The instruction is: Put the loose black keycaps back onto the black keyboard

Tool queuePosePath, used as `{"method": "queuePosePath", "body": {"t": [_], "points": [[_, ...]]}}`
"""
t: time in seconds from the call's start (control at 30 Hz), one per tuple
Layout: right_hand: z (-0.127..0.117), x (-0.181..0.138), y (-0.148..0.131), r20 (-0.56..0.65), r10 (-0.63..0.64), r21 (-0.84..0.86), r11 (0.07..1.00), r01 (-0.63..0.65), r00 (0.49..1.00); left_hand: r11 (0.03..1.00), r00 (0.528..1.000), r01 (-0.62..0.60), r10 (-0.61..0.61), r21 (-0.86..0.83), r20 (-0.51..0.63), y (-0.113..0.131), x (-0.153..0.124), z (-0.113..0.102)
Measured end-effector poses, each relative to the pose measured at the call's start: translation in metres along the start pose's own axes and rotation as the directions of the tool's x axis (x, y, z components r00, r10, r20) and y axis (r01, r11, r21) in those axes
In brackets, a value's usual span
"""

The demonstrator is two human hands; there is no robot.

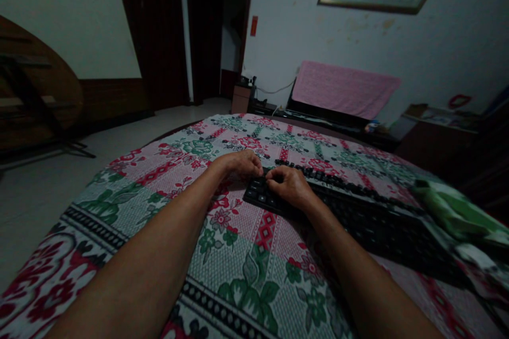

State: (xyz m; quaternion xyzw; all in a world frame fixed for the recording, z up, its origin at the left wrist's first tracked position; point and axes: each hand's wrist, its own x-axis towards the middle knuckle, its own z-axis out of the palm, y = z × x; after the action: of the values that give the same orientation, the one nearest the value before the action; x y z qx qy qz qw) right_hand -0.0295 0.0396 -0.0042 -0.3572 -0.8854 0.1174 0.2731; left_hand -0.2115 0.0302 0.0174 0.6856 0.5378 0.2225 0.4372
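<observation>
A black keyboard lies slantwise on the patterned bed cover, its left end under my hands. My left hand is closed at the top left corner of the keyboard, fingers curled and pressed together. Close beside it, my right hand rests over the left keys with thumb and forefinger bent into a pinch. Whatever is between the fingertips of either hand is too small and dark to make out. Along the keyboard's far edge runs a line of small black pieces that look like loose keycaps.
A floral cover spreads under everything. To the right lies a green packet or cloth, beside some white material. Beyond the bed, a pink towel hangs over a dark flat object. A round wooden tabletop leans at left.
</observation>
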Motion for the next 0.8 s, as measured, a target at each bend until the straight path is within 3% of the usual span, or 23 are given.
{"method": "queuePosePath", "body": {"t": [0.53,0.8], "points": [[-0.004,0.007,-0.001,0.065,0.018,-0.069,0.998,-0.014,0.998,0.994,1.000,-0.030,0.029,0.107,0.008,-0.006,0.005,-0.001],[-0.003,0.011,0.006,0.091,0.017,0.000,1.000,-0.017,0.996,0.983,1.000,0.009,-0.010,0.181,0.003,0.000,0.002,0.001]]}}
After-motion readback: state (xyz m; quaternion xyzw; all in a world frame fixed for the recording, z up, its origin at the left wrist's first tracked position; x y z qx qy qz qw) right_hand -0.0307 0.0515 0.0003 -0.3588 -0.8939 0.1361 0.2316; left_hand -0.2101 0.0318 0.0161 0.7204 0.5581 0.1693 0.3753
